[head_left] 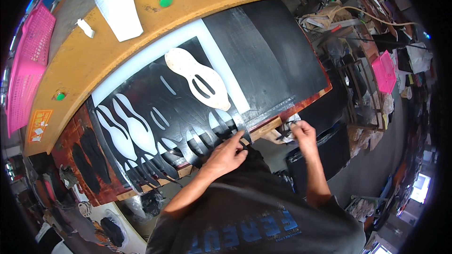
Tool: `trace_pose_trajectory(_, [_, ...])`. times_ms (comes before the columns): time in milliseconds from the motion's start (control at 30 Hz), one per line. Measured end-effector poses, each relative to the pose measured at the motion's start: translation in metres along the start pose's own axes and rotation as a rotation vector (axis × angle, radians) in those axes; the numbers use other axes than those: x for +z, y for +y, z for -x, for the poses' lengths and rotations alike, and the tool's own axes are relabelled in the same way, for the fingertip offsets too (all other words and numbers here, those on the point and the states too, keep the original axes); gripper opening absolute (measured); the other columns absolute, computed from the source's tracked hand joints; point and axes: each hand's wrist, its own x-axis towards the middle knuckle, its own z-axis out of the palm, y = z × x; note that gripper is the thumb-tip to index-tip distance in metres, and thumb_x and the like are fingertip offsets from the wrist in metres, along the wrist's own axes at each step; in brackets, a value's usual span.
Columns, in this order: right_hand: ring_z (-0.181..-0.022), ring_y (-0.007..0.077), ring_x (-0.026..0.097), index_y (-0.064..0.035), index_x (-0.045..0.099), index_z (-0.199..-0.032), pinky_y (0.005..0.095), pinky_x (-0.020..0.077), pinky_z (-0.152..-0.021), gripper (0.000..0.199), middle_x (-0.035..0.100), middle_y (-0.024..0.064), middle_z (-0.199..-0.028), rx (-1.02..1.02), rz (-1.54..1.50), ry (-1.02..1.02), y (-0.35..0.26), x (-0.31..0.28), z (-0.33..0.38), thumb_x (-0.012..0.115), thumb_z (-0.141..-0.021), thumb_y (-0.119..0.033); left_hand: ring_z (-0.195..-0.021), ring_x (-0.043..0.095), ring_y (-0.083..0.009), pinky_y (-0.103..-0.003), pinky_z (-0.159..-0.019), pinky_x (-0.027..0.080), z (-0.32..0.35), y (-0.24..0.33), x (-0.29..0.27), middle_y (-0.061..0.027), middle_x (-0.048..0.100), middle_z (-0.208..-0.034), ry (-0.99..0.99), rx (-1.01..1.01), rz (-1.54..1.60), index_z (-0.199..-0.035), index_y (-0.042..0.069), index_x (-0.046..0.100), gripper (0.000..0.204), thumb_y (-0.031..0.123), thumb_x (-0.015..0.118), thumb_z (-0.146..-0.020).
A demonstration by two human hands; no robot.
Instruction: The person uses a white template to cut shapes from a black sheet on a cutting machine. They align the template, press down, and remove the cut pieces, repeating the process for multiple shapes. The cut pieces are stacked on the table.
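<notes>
A black sheet point(141, 84) with several sole-shaped cut-outs lies over a white board point(212, 42) on the press bed. Its near edge is cut into loose strips hanging over the front. My left hand point(225, 157) is closed at this edge, with its fingers around the sheet's border strip. On the sheet's right part rests a cream sole-shaped plate point(209, 84), probably a cutting die, with a slotted opening. My right hand point(303, 134) is closed in a pinch beside the front right corner of the bed, next to a crumpled white-and-dark scrap point(288, 129); what its fingers hold is unclear.
A yellow press beam point(155, 11) with green buttons arches over the far side. Black sheeting point(278, 51) covers the bed's right. Black sole-shaped pieces point(87, 160) lie at the left. Pink baskets point(30, 70) stand far left and right. A dark box point(320, 160) is near my right forearm.
</notes>
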Motion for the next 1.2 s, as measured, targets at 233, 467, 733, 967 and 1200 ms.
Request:
trace_pose_trajectory(233, [-0.109,0.0364,0.074,-0.0036,0.071,-0.136,0.0431,0.0595,-0.094,0.048,0.074,0.0215,-0.120,-0.169,1.003,0.023,-0.025,-0.011,-0.036,0.077,-0.092,-0.023,-0.132,0.058,-0.0425,-0.054,-0.114,0.046,-0.004,-0.060,-0.077,-0.0213,0.066,-0.134,0.702,0.230,-0.490,-0.131,-0.001,0.070,0.040,0.018,0.072,-0.095])
trace_pose_trajectory(467, [-0.123,0.0398,0.066,-0.0013,0.073,-0.132,0.0442,0.0539,-0.108,0.044,0.069,0.0224,-0.131,-0.719,0.646,-0.179,-0.095,0.162,-0.065,0.078,-0.093,-0.021,-0.158,0.033,-0.0430,-0.060,-0.131,0.019,-0.021,-0.103,-0.099,-0.0214,0.048,-0.163,0.666,0.002,-0.733,-0.150,0.004,0.060,0.065,0.033,0.076,-0.093])
trace_pose_trajectory(733, [-0.139,0.0464,0.050,-0.0048,0.069,-0.141,0.0518,0.0450,-0.117,0.059,0.056,0.0269,-0.149,-0.825,0.804,-0.211,-0.131,0.278,-0.094,0.082,-0.090,-0.033,-0.151,0.042,-0.0428,-0.060,-0.127,0.027,-0.020,-0.105,-0.106,-0.0191,0.055,-0.155,0.770,0.104,-0.661,-0.140,0.005,0.067,0.057,0.035,0.074,-0.092])
trace_pose_trajectory(967, [-0.128,0.0401,0.055,-0.0086,0.068,-0.140,0.0507,0.0438,-0.107,0.067,0.058,0.0223,-0.142,-0.966,0.890,-0.018,-0.116,0.328,-0.112,0.082,-0.084,-0.042,-0.130,0.055,-0.0389,-0.053,-0.108,0.043,-0.055,-0.106,-0.201,-0.0176,0.061,-0.143,0.934,0.225,-0.501,-0.134,0.003,0.069,0.050,0.023,0.076,-0.088])
trace_pose_trajectory(1200, [-0.125,0.0411,0.056,-0.0097,0.064,-0.144,0.0507,0.0445,-0.105,0.069,0.059,0.0223,-0.137,-0.937,0.973,-0.040,-0.114,0.328,-0.116,0.082,-0.083,-0.037,-0.135,0.052,-0.0417,-0.055,-0.113,0.039,-0.117,-0.118,-0.276,-0.0224,0.061,-0.144,0.870,0.139,-0.625,-0.145,-0.006,0.058,0.065,0.023,0.077,-0.091])
